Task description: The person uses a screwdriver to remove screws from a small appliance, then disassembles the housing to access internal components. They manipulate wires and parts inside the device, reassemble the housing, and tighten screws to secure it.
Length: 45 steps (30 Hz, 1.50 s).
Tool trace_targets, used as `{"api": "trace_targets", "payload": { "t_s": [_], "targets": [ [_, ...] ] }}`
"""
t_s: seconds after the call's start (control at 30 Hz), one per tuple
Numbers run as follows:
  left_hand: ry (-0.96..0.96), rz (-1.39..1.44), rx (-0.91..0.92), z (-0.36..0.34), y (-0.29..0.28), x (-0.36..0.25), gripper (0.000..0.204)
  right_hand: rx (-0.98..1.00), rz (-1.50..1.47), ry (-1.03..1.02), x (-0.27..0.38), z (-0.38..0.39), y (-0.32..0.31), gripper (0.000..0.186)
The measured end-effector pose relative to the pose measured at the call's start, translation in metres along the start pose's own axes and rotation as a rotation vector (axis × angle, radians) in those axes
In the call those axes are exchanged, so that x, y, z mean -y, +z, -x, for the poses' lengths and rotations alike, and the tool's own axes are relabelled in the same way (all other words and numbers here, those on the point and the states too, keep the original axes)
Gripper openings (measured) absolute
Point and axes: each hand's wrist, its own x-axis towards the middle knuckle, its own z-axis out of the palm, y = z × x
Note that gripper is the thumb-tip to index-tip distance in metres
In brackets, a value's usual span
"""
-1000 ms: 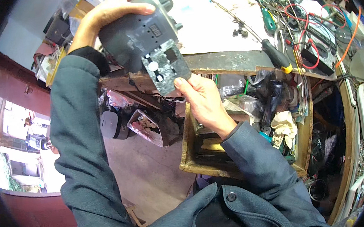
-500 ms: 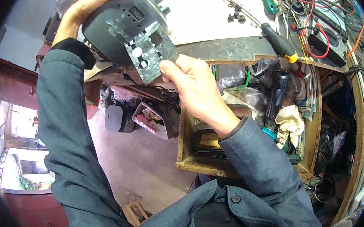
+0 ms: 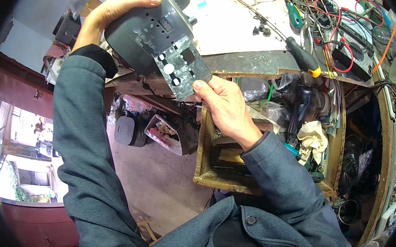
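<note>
My left hand grips the top of a dark grey plastic housing that has a small digit display, holes, pale marks on its face and protruding fittings on its right side. My right hand pinches the lower end of a mottled grey rectangular plate with round and square cut-outs, between thumb and curled fingers. The plate lies over the lower part of the housing's face; whether it is attached I cannot tell. Both are held up at the bench's front edge.
A white sheet covers the bench. A black-yellow screwdriver, green screwdriver and tangled leads lie on the right. Below are an open wooden drawer full of odds and a box. A bright opening is at left.
Both hands, with housing and plate, shifted left and up, then came back right and lower since half a second ago. The view shifted slightly too. The grips look the same.
</note>
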Motion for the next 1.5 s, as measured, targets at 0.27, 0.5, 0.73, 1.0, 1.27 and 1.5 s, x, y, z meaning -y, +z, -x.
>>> {"api": "trace_targets", "payload": {
  "t_s": [0.27,0.5,0.73,1.0,1.27,1.5],
  "targets": [
    [0.018,-0.057,0.018,0.003,-0.002,-0.006,0.095,0.007,-0.003,0.043,-0.002,0.007,0.000,0.031],
    [0.036,-0.095,-0.036,0.003,-0.002,0.002,0.093,0.026,-0.111,0.036,-0.013,0.007,-0.001,0.030],
    [0.047,-0.012,0.047,0.001,-0.001,-0.011,0.094,0.027,-0.091,0.047,-0.019,0.009,-0.005,0.031],
    [0.015,-0.044,-0.004,0.000,-0.001,-0.005,0.096,0.019,-0.109,0.039,-0.028,0.008,-0.005,0.031],
    [0.002,-0.074,0.004,0.002,-0.002,-0.009,0.096,0.025,-0.073,0.011,-0.034,0.010,-0.007,0.030],
    [-0.005,-0.052,-0.006,0.008,0.002,-0.010,0.091,0.044,-0.080,-0.004,-0.016,0.014,-0.004,0.031]
  ]
}}
